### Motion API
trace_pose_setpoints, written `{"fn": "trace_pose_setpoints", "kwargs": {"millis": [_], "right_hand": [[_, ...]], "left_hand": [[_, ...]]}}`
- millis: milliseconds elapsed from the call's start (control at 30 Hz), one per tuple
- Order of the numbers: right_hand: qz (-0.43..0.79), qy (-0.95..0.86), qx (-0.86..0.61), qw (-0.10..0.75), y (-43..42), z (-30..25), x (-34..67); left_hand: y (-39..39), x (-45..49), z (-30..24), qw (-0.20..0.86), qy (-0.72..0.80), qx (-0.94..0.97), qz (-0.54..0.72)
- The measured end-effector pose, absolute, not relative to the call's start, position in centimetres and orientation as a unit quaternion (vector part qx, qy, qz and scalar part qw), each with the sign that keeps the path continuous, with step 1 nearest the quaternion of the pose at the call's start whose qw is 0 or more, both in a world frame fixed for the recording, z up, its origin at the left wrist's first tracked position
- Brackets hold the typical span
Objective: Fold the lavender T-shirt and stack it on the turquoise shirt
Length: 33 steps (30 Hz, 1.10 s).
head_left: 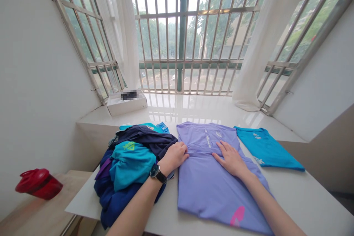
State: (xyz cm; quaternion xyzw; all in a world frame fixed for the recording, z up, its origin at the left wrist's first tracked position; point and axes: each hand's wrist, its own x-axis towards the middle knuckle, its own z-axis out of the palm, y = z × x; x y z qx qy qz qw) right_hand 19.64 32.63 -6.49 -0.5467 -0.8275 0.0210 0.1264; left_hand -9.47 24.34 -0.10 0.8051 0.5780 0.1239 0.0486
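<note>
Flat, open right hand (231, 159) on a lavender T-shirt (212, 188) lying lengthwise from the person; curled left hand (174, 156) nearer the heap of clothes (129, 166), any grip unclear.

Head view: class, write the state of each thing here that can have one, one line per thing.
Left hand: open, resting at the lavender T-shirt's edge, holding nothing.
Right hand: open, flat on the T-shirt.
Lavender T-shirt: spread flat.
Clothes pile: crumpled, heaped.
Teal T-shirt: folded, lying flat.
Red bottle: tipped on its side.
White curtain: gathered to one side.
</note>
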Motion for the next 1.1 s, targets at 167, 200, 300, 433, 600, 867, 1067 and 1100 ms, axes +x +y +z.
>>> {"fn": "trace_pose_setpoints", "kwargs": {"millis": [167, 200, 300, 433, 600, 867, 1067, 1100], "right_hand": [[0.07, -0.832, -0.528, 0.154, 32.7, -6.4, 20.6], [0.094, -0.835, -0.514, 0.173, 32.9, -6.1, 21.2], [0.145, -0.819, -0.489, 0.264, 33.8, -5.3, 23.4], [0.14, -0.774, -0.508, 0.352, 34.2, -4.9, 25.8], [0.141, -0.772, -0.514, 0.348, 33.7, -5.1, 26.3], [0.116, -0.78, -0.524, 0.323, 33.5, -5.0, 27.8], [0.153, -0.768, -0.548, 0.294, 33.1, -5.2, 28.6], [0.155, -0.769, -0.547, 0.293, 33.1, -5.1, 28.6]], "left_hand": [[24.2, -9.5, 0.3, 0.043, 0.573, 0.81, 0.119], [24.2, -9.5, 0.4, 0.043, 0.571, 0.811, 0.123], [24.0, -9.4, 0.6, 0.047, 0.561, 0.814, 0.143], [24.0, -9.2, 0.5, 0.054, 0.562, 0.809, 0.163], [24.2, -8.9, 0.1, 0.062, 0.58, 0.795, 0.17], [24.3, -8.9, 0.2, 0.112, 0.594, 0.765, 0.224], [24.3, -8.8, 0.1, 0.154, 0.607, 0.741, 0.242], [24.3, -8.8, 0.0, 0.153, 0.61, 0.74, 0.239]]}}
